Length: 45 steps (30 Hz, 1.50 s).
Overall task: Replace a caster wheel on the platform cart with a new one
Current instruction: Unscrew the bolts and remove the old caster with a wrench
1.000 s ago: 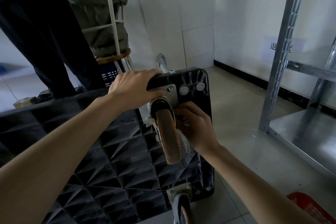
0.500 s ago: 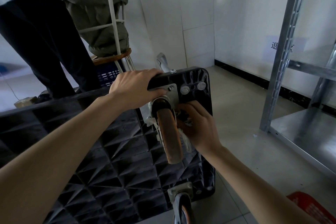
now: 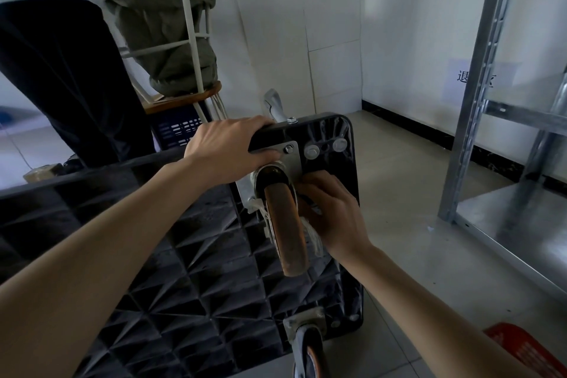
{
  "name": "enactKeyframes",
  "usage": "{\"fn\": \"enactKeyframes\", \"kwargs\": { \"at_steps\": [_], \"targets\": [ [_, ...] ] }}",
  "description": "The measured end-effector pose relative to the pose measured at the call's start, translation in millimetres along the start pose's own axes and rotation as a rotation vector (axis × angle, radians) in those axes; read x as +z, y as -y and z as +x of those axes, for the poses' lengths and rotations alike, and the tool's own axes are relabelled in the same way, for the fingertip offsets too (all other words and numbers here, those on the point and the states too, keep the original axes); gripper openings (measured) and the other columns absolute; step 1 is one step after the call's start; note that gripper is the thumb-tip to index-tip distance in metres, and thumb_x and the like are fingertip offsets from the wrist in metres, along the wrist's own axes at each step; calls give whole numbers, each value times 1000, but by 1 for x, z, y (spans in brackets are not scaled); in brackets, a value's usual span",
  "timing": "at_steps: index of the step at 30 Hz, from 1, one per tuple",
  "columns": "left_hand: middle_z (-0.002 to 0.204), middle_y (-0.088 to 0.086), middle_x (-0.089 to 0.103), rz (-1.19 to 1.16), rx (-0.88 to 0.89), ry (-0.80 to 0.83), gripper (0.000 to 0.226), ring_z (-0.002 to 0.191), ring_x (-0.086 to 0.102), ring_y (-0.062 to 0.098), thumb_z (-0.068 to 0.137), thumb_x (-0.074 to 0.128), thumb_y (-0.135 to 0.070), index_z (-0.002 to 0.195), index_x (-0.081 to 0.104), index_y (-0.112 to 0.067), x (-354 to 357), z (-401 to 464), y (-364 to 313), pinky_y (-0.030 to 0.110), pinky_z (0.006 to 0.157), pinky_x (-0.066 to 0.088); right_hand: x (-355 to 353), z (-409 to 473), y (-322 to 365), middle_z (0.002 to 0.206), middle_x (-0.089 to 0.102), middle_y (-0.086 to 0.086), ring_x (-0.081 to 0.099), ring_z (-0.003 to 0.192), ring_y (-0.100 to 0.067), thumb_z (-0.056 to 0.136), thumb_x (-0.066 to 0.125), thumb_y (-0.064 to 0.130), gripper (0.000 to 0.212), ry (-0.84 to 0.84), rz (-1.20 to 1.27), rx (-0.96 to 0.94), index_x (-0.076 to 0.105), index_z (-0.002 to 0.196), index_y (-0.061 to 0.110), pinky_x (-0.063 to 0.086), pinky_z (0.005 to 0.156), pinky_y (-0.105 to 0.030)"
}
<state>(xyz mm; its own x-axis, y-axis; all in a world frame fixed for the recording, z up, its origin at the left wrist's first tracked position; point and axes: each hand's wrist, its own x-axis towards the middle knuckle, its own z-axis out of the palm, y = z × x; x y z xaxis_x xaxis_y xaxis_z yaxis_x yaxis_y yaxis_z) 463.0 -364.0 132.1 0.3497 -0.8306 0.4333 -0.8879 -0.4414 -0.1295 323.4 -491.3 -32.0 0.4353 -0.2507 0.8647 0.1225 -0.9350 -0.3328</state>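
1. A pale tiled floor [image 3: 399, 181] is seen beneath white walls; a metal shelving rack [image 3: 491, 77] is stood at the right, and a stool [image 3: 184, 98] bearing a green sack [image 3: 165, 31] is placed behind the cart.
2. The platform cart [image 3: 190, 270] is tipped on its side, so that its ribbed black underside is turned towards the camera.
3. A caster wheel [image 3: 285, 224] is mounted on a metal plate [image 3: 293, 159] at the cart's upper far corner; its worn orange tread is presented edge-on, with its long axis run from the plate down towards the viewer.
4. A second caster [image 3: 308, 344] is seen at the cart's lower near corner.
5. The cart's upper edge is grasped by the left hand [image 3: 227, 150], with the thumb laid across the plate, just left of the wheel.
6. The right hand [image 3: 331, 215] is curled against the wheel's right side, at the fork; something seems to be pinched there, though it is hidden by the fingers.
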Motion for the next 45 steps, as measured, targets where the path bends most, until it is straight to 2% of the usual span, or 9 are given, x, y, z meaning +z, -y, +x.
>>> {"fn": "enactKeyframes", "kwargs": {
  "at_steps": [4,9,14,21,28,32,36,42,45],
  "targets": [
    [113,-15,68,-1,10,-5,56,97,65,19,88,55,-70,136,46,-43,2,0,0,32,71,40,-2,0,1,112,62,0,63,98,-20,86,71,26,28,-27,-8,71,71,110,12,55,74,-34],
    [114,-15,68,0,18,-14,55,97,64,18,89,55,-69,136,47,-42,2,1,1,31,71,37,-1,2,-1,109,64,-1,63,95,-22,85,77,11,23,2,1,25,72,107,10,54,73,-39],
    [114,-14,68,-1,18,-13,55,97,64,19,89,55,-69,136,47,-42,2,1,0,31,71,37,-3,4,-1,106,63,1,64,91,-19,90,67,27,23,-1,39,88,72,106,12,56,71,-37],
    [114,-14,68,-2,15,-7,54,98,64,19,88,55,-69,135,46,-44,2,1,1,32,72,38,-3,1,-5,108,63,-2,62,92,-23,95,68,14,15,24,-5,-1,72,108,8,53,71,-39],
    [108,-15,68,-12,13,3,52,92,64,18,88,54,-70,133,45,-46,2,2,3,32,71,42,-21,7,-5,110,63,1,63,96,-14,94,70,12,17,63,50,9,71,111,10,53,79,-30],
    [107,-15,68,-2,22,-1,53,90,64,19,88,54,-70,133,46,-43,1,1,2,32,70,42,-41,23,-2,110,67,-2,65,91,-9,89,74,8,22,-23,21,42,72,112,8,52,81,-14],
    [109,-13,68,-23,34,-12,52,92,66,20,89,56,-68,133,47,-42,-2,0,3,34,75,49,-59,64,16,105,67,4,61,79,-6,86,75,11,22,-35,38,5,75,107,12,52,73,-20],
    [115,-13,67,-10,25,-7,53,97,65,20,88,56,-67,133,48,-40,-4,-1,1,33,71,43,-80,130,36,96,66,16,61,84,-4,80,82,25,16,126,-3,60,78,96,26,46,71,-14],
    [116,-12,66,-16,17,0,53,97,64,20,89,55,-67,133,48,-40,-5,-2,1,33,72,44,-85,161,38,99,69,15,62,94,-3,77,84,38,16,286,-80,137,78,91,32,50,85,-28]
  ]
}}
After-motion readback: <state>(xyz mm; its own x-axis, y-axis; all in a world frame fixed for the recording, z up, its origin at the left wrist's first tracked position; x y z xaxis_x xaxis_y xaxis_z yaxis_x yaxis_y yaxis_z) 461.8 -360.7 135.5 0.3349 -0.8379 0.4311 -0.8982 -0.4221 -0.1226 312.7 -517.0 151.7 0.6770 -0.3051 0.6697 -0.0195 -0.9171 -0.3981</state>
